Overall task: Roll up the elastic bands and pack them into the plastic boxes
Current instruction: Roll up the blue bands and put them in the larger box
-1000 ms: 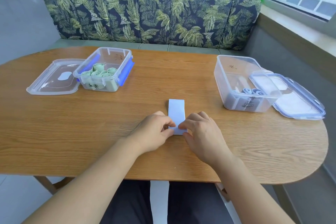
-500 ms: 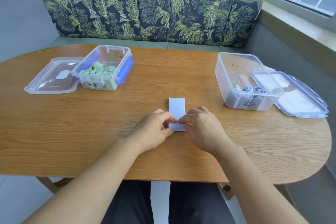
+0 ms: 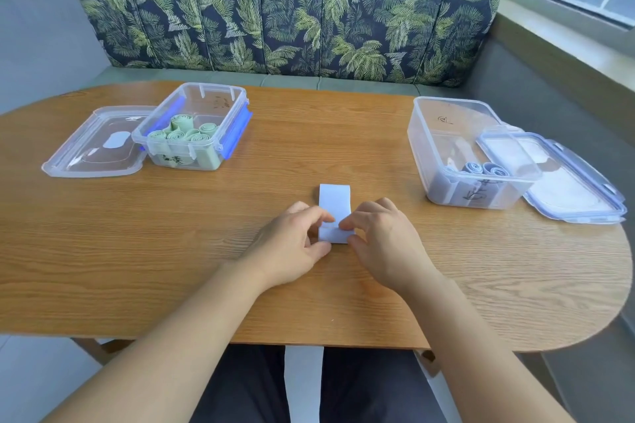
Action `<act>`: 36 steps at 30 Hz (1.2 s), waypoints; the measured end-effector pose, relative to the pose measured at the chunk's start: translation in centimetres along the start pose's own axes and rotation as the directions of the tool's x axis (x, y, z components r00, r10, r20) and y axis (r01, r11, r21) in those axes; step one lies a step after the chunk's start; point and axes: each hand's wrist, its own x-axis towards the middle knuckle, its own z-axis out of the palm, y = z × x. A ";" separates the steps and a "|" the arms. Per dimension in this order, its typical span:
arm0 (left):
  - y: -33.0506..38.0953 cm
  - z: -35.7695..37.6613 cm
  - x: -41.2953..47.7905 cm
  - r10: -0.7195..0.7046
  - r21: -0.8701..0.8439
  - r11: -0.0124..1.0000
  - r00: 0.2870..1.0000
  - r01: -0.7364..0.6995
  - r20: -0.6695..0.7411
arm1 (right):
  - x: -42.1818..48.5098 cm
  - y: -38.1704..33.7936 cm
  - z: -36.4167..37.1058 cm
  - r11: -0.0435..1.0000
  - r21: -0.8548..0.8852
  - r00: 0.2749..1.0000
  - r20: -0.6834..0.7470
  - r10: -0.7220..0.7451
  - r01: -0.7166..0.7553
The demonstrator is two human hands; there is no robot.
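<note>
A pale blue elastic band [image 3: 334, 204] is laid flat on the wooden bench [image 3: 103, 251], its near end rolled up between the left hand [image 3: 290, 244] and right hand [image 3: 385, 240]. The roll is pinched from both sides by the fingers [image 3: 323, 215], apparently to keep it tight and straight, while the flat remainder extends away beyond them. Green rolls are held in the open left plastic box [image 3: 206, 103], blue rolls in the right plastic box [image 3: 446, 113], the likely destination
</note>
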 end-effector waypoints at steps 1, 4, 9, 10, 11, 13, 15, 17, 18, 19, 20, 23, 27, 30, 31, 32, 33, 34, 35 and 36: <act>0.1 0.0 -0.1 0.000 -0.009 1.000 1.000 0.000 -0.009 | 0.1 0.0 -0.1 1.000 -0.003 1.000 0.013 0.002 -0.002; 0.2 0.1 -0.1 -0.005 -0.014 1.000 1.000 0.005 -0.028 | 0.2 0.1 -0.1 1.000 -0.014 0.999 0.035 0.004 -0.003; 0.1 0.3 0.2 -0.008 -0.016 1.000 0.999 0.007 -0.044 | 0.0 0.2 0.2 0.999 -0.032 1.000 -0.007 -0.009 0.009; 0.0 0.2 0.3 -0.008 -0.019 1.000 0.999 0.007 -0.044 | -0.2 0.2 0.3 1.000 -0.018 0.999 -0.048 -0.015 0.014; 0.0 0.2 0.4 -0.010 -0.020 1.000 0.999 0.009 -0.045 | -0.4 0.2 0.5 1.000 0.000 0.996 -0.084 -0.019 0.020; -0.1 0.2 0.7 -0.019 -0.018 1.000 0.999 0.018 -0.045 | -0.7 0.2 0.8 0.999 0.016 0.993 -0.112 -0.033 0.035; -0.2 0.2 0.9 -0.024 -0.010 1.000 0.999 0.023 -0.043 | -0.5 0.2 1.0 0.999 0.013 0.993 -0.111 -0.034 0.036; -0.2 0.2 0.9 -0.030 0.001 1.000 0.999 0.030 -0.042 | 0.0 0.3 0.9 1.000 0.005 0.994 -0.109 -0.025 0.026; -0.3 0.2 0.9 -0.033 0.000 0.999 0.999 0.033 -0.042 | 0.2 0.3 0.8 1.000 0.001 0.995 -0.100 -0.021 0.021; -0.2 0.2 0.8 -0.033 -0.008 0.999 0.998 0.033 -0.045 | 0.4 0.2 0.7 1.000 -0.005 0.996 -0.086 -0.018 0.018; -0.3 0.2 0.8 -0.033 -0.024 0.999 0.998 0.032 -0.052 | 0.6 0.2 0.7 1.000 -0.011 0.997 -0.070 -0.015 0.014; -0.4 0.3 0.7 -0.030 -0.067 0.997 0.996 0.025 -0.083 | 0.8 0.2 0.5 1.000 -0.014 0.999 -0.050 -0.014 0.013; -0.4 0.5 1.0 -0.048 -0.066 0.997 0.995 0.042 -0.086 | 1.0 0.3 0.4 0.999 -0.041 1.000 -0.023 -0.019 0.018; -0.4 0.5 1.3 -0.058 -0.068 0.996 0.995 0.053 -0.079 | 0.9 0.4 0.5 0.996 -0.081 0.997 -0.058 -0.043 0.039; -0.3 0.5 1.3 -0.061 -0.065 0.996 0.995 0.056 -0.074 | 0.9 0.4 0.6 0.996 -0.079 0.995 -0.088 -0.045 0.038; -0.4 0.4 1.4 -0.064 -0.061 0.996 0.996 0.060 -0.069 | 0.8 0.5 0.8 0.997 -0.070 0.992 -0.115 -0.042 0.034; -0.4 0.4 1.5 -0.067 -0.057 0.996 0.995 0.063 -0.068 | 0.7 0.5 1.0 0.998 -0.059 0.991 -0.129 -0.039 0.032; -0.5 0.4 1.6 -0.068 -0.053 0.997 0.995 0.065 -0.068 | 0.6 0.5 1.2 0.998 -0.048 0.991 -0.131 -0.037 0.031; -0.6 0.4 1.7 -0.066 -0.047 0.997 0.995 0.063 -0.071 | 0.7 0.5 1.4 0.999 -0.034 0.991 -0.128 -0.034 0.030; -0.7 0.4 1.8 -0.063 -0.039 0.997 0.995 0.061 -0.074 | 0.8 0.5 1.5 0.999 -0.021 0.992 -0.124 -0.029 0.026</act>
